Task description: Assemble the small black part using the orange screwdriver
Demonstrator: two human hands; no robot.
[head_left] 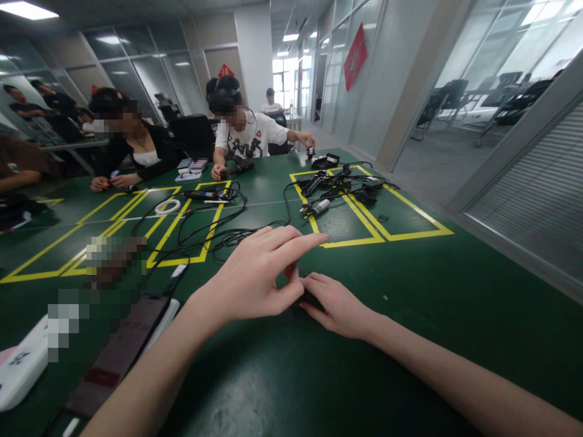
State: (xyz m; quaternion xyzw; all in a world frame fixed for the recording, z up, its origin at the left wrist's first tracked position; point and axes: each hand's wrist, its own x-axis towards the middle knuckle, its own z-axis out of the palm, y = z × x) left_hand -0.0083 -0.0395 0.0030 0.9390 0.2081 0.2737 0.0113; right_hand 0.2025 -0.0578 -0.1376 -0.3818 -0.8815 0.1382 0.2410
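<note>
My left hand is over the green table near the middle, its index finger stretched forward and its thumb curled in. A small dark thing with a reddish part shows between that thumb and the other fingers, mostly covered. Close against it on the right, my right hand is closed around a black object. Only a dark edge of this object shows below the fingers, so its kind is hidden. The two hands meet at the thumb and fingertips.
Black cables, a white tape roll and yellow taped rectangles lie ahead. A silver-and-black plug-like piece sits right of centre. A phone is at left. Two people work across the table, one beside a power drill.
</note>
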